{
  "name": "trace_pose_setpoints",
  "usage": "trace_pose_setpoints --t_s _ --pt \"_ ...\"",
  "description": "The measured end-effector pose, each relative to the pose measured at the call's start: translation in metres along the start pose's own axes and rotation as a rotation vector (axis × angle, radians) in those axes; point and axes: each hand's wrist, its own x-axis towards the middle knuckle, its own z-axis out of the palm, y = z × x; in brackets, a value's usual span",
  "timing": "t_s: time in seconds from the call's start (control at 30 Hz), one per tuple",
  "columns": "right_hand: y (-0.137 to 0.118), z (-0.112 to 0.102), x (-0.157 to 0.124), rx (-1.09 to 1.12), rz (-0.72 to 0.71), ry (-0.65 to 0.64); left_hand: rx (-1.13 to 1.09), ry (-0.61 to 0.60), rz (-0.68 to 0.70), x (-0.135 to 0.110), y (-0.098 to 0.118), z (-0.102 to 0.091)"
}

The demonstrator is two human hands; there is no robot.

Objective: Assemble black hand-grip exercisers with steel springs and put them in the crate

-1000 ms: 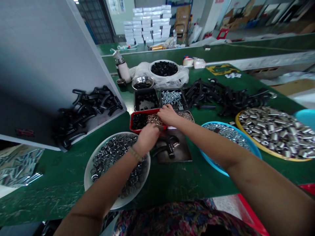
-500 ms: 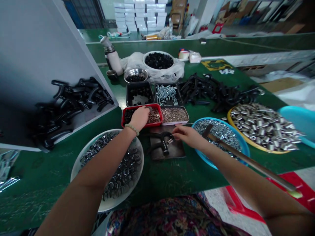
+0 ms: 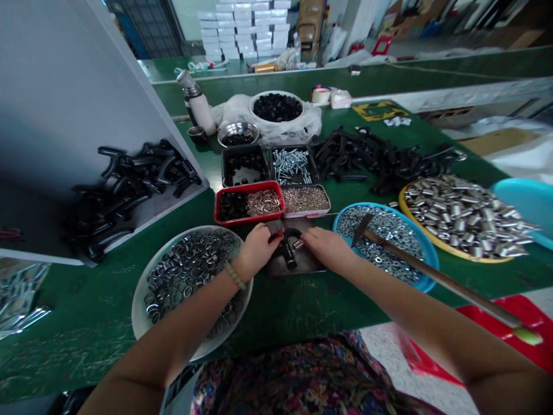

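Note:
My left hand (image 3: 257, 249) is curled round the left side of a black plastic handle piece (image 3: 290, 249) that lies on a dark metal plate (image 3: 302, 264) on the green table. My right hand (image 3: 327, 246) pinches the piece's right side, where a small metal spring shows. Both hands meet over the plate. Just behind them stands a red tray (image 3: 249, 203) with black caps and small brass-coloured parts, and next to it a tray of tiny metal parts (image 3: 306, 199).
A white bowl of metal rings (image 3: 190, 276) sits by my left arm. A hammer (image 3: 427, 272) rests across a blue bowl of nuts (image 3: 389, 239). A yellow bowl of metal sleeves (image 3: 464, 216), a pile of black handles (image 3: 380, 158), screw tray (image 3: 291, 163) and a white board (image 3: 86, 115) surround the spot.
My left hand came back from the red tray to the black piece on the plate. My right hand stays at the piece's right side.

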Motion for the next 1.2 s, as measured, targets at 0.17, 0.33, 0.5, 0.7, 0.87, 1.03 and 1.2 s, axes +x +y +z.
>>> trace_pose_setpoints --t_s 0.17,0.33,0.5,0.7,0.87,1.03,1.2 --pt "0.037 -0.02 -0.046 -0.112 0.244 0.113 0.129 0.001 0.064 0.002 -0.002 0.002" --pt "0.084 -0.031 -0.104 -0.308 0.566 -0.087 0.303 -0.035 0.17 0.001 0.0 0.005" --pt "0.072 -0.026 -0.11 -0.216 0.624 -0.128 0.563 -0.173 0.413 -0.007 0.002 0.002" --pt "-0.004 -0.05 -0.064 0.353 0.498 -0.023 0.424 -0.121 0.303 -0.023 -0.007 -0.006" --pt "-0.019 -0.053 -0.041 0.396 0.47 -0.009 0.425 -0.14 0.268 -0.028 -0.012 -0.006" --pt "-0.027 -0.049 -0.029 0.385 0.411 -0.026 0.375 -0.117 0.252 -0.026 -0.014 -0.002" --pt "-0.042 -0.047 -0.013 0.351 0.356 -0.119 0.263 0.0 0.139 -0.024 -0.015 -0.001"
